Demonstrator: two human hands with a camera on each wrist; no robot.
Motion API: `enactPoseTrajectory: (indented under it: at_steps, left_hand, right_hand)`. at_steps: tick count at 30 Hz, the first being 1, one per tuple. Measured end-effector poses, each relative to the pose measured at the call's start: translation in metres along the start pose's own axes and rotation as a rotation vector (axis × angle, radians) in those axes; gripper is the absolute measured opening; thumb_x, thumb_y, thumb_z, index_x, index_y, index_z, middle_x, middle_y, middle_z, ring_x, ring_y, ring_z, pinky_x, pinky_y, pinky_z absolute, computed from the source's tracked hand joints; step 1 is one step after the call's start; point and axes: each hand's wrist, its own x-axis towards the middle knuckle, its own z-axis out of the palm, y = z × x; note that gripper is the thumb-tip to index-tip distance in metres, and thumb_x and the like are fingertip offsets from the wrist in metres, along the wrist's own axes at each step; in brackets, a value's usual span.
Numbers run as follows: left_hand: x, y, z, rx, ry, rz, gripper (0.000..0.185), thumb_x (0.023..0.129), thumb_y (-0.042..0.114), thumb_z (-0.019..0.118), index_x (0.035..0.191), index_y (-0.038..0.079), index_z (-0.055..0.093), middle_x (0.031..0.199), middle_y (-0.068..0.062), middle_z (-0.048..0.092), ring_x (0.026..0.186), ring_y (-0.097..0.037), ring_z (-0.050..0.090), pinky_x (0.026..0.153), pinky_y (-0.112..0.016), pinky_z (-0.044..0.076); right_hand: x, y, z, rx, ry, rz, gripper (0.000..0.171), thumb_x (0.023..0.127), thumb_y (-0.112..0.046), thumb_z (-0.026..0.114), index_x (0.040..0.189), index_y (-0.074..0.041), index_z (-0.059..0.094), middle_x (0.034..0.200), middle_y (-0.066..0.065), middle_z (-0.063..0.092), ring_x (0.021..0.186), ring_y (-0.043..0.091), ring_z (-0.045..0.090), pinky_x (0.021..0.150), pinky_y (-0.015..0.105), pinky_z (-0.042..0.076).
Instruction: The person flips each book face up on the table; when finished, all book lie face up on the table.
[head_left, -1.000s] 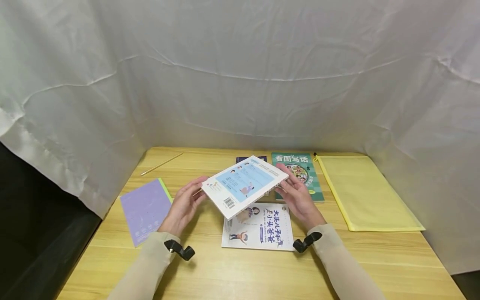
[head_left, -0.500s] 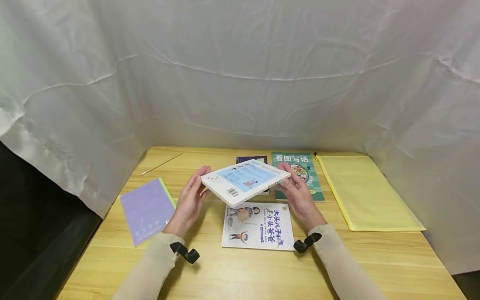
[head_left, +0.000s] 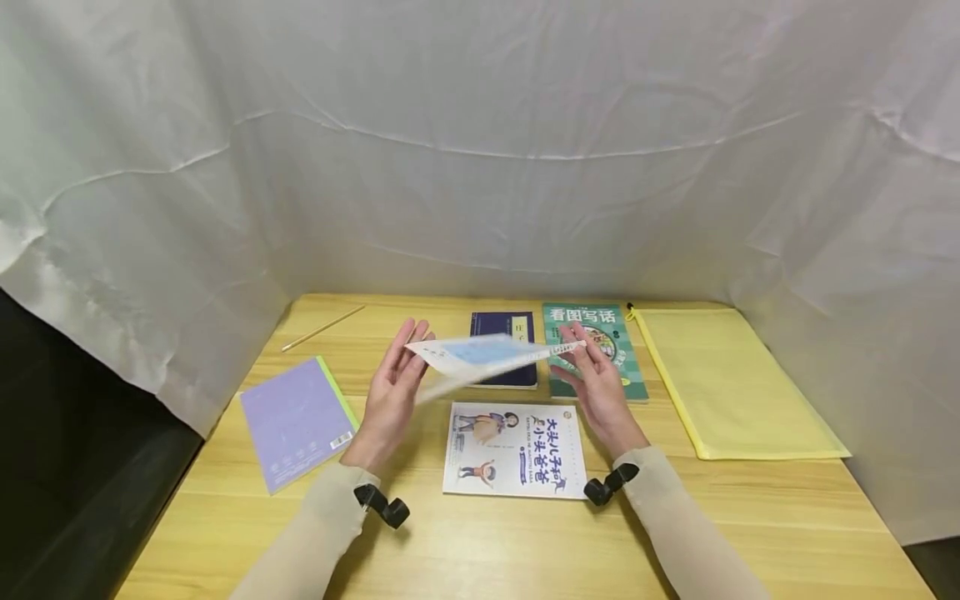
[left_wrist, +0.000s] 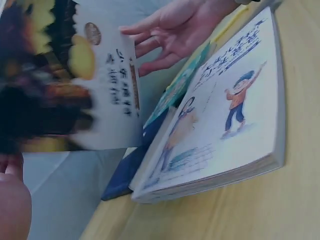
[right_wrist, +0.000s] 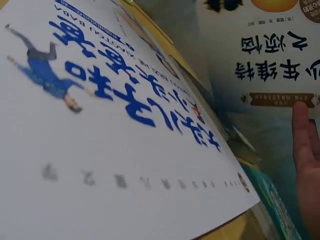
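A thin book (head_left: 487, 354) hangs in the air above the table, blurred and nearly edge-on, its light blue back cover up. My left hand (head_left: 393, 387) touches its left corner with straight upright fingers. My right hand (head_left: 596, 383) supports its right end, fingers also straight. The left wrist view shows the dark and yellow front cover of the book (left_wrist: 75, 75) from below, with the right hand (left_wrist: 185, 25) beyond it. In the right wrist view a fingertip (right_wrist: 306, 145) touches that cover (right_wrist: 270, 55). Below lies a white book with blue title (head_left: 517, 450).
On the wooden table (head_left: 480, 542) lie a dark blue book (head_left: 504, 322), a green book (head_left: 592, 318), a yellow zip pouch (head_left: 727, 383) at right, a purple notebook (head_left: 296, 421) at left and a thin stick (head_left: 322, 327). White cloth encloses the back and sides.
The held book has tipped from showing its back cover to nearly edge-on and risen slightly. Both hands have lifted with it, fingers straightening upward. The dark blue book behind is now uncovered.
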Motion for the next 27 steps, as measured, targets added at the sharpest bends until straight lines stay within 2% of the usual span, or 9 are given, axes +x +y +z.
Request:
enactPoseTrajectory:
  at_steps: [2,5,9,10,13,17,20,24,27]
  left_hand:
    - [0.005,-0.002,0.011,0.087,0.044,0.012,0.056,0.113,0.007,0.054,0.167,0.007,0.040,0.173,-0.012,0.044,0.149,-0.014,0.056,0.122,-0.022,0.048]
    - [0.010,-0.011,0.031,0.211,0.064,0.007,0.038,0.111,0.015,0.063,0.146,0.001,0.063,0.155,-0.012,0.065,0.132,-0.011,0.069,0.113,-0.026,0.058]
    - [0.008,-0.033,0.048,0.297,0.057,-0.075,0.031,0.111,0.027,0.066,0.132,0.004,0.072,0.143,-0.006,0.074,0.134,-0.015,0.070,0.115,-0.029,0.057]
    - [0.006,-0.038,0.049,0.298,0.070,-0.097,0.031,0.112,0.028,0.064,0.132,0.006,0.072,0.142,-0.005,0.075,0.135,-0.016,0.070,0.116,-0.028,0.057]
    - [0.000,-0.046,0.046,0.301,0.123,-0.144,0.028,0.113,0.027,0.062,0.132,0.010,0.073,0.140,-0.002,0.076,0.136,-0.017,0.069,0.115,-0.023,0.055]
    - [-0.001,-0.047,0.039,0.255,0.140,-0.149,0.028,0.114,0.026,0.061,0.132,0.009,0.073,0.140,-0.006,0.076,0.138,-0.020,0.068,0.116,-0.024,0.055]
    - [0.000,-0.045,0.035,0.252,0.116,-0.173,0.030,0.113,0.029,0.061,0.133,0.010,0.073,0.141,-0.005,0.075,0.140,-0.020,0.066,0.119,-0.025,0.054]
    - [-0.002,-0.046,0.033,0.367,0.121,-0.226,0.027,0.112,0.029,0.063,0.131,0.016,0.076,0.145,0.003,0.073,0.145,-0.017,0.062,0.122,-0.027,0.051]
    - [-0.006,-0.049,0.031,0.464,0.115,-0.241,0.024,0.110,0.022,0.066,0.131,0.016,0.077,0.159,0.004,0.062,0.157,-0.023,0.048,0.133,-0.037,0.040]
  right_hand:
    - [0.004,-0.004,0.007,-0.083,-0.005,-0.003,0.052,0.113,-0.031,0.058,0.160,-0.011,0.053,0.170,0.010,0.049,0.133,0.017,0.066,0.113,0.033,0.060]
    - [0.009,-0.004,0.021,-0.232,-0.029,0.032,0.047,0.113,-0.038,0.060,0.145,-0.004,0.064,0.161,0.010,0.059,0.137,0.019,0.066,0.114,0.030,0.059]
    - [0.004,0.003,0.026,-0.337,0.020,0.246,0.045,0.117,-0.037,0.050,0.146,-0.005,0.062,0.157,0.014,0.061,0.121,0.014,0.072,0.097,0.023,0.064]
    - [0.000,0.005,0.025,-0.339,0.047,0.313,0.046,0.118,-0.037,0.047,0.150,-0.007,0.061,0.155,0.015,0.062,0.112,0.012,0.073,0.086,0.020,0.064]
    - [-0.008,0.006,0.019,-0.303,0.086,0.450,0.050,0.120,-0.039,0.038,0.157,-0.011,0.055,0.150,0.019,0.062,0.098,0.012,0.071,0.073,0.022,0.062]
    - [-0.011,-0.001,0.015,-0.324,-0.002,0.435,0.057,0.117,-0.048,0.043,0.160,-0.010,0.052,0.147,0.022,0.063,0.100,0.021,0.075,0.071,0.030,0.067]
    - [-0.011,-0.004,0.010,-0.357,-0.054,0.395,0.053,0.115,-0.038,0.055,0.158,-0.006,0.055,0.147,0.022,0.066,0.101,0.022,0.077,0.071,0.030,0.068]
    - [-0.013,-0.001,0.002,-0.312,-0.060,0.393,0.043,0.115,-0.020,0.056,0.155,-0.003,0.058,0.144,0.019,0.069,0.102,0.020,0.078,0.077,0.030,0.070]
    - [-0.016,0.002,-0.005,-0.251,-0.045,0.394,0.042,0.116,-0.016,0.052,0.156,-0.002,0.057,0.141,0.015,0.070,0.104,0.020,0.079,0.081,0.032,0.071]
